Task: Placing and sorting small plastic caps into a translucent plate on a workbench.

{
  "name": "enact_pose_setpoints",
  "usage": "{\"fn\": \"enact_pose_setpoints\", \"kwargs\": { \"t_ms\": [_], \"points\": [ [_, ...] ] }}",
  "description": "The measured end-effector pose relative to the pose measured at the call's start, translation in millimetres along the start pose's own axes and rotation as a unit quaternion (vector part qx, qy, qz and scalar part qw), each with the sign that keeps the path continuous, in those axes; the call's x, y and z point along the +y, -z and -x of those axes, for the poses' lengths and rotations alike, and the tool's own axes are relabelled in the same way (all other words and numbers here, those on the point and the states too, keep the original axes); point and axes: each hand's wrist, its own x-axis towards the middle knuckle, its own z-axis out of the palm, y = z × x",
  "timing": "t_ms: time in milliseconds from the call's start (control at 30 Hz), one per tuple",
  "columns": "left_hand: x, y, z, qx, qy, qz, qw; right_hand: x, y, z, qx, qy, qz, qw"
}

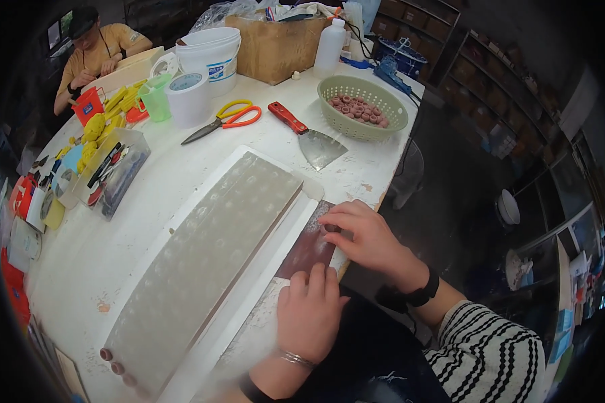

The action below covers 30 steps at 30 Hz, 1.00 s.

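Observation:
A dark red sheet that looks like sandpaper (307,255) lies at the table's near right edge. My left hand (309,310) rests its outstretched fingertips on the sheet's near edge. Over the far part of that sheet, my right hand (370,238) pinches a small reddish-brown ring (331,229) between thumb and fingers. Left of both hands is a long grey board (205,252) with pale round marks, on a white base. Several similar small rings (117,368) stand in a row at its near left end. More of them (359,111) fill part of a green perforated basket (333,91).
Beyond the board lie a red-handled scraper (321,149) and scissors (232,119). A white tape roll (189,101), white bucket (212,60), cardboard box (269,50) and white bottle (329,47) stand behind. A clear tool box (117,171) sits left. Another person (104,47) sits far left.

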Motion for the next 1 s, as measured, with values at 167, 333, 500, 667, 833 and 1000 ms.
{"fn": "enact_pose_setpoints", "kwargs": {
  "t_ms": [167,333,500,667,833,1000],
  "points": [
    [1,-3,1,0.004,0.003,-0.023,1.000,-9,13,4,0.012,-0.018,0.013,1.000],
    [2,-6,2,0.006,-0.003,-0.041,0.999,-10,6,7,0.013,-0.022,0.024,0.999],
    [4,-7,5,0.004,0.000,-0.050,0.999,-7,-4,8,0.045,0.024,0.065,0.997],
    [6,-7,6,-0.011,0.003,-0.085,0.996,-7,-9,8,0.065,0.023,0.047,0.997],
    [6,-4,5,-0.007,-0.006,-0.086,0.996,-2,-5,8,0.056,0.006,-0.013,0.998],
    [6,-5,6,-0.010,-0.004,-0.090,0.996,-6,-7,8,0.059,0.023,0.014,0.998]
  ]
}}
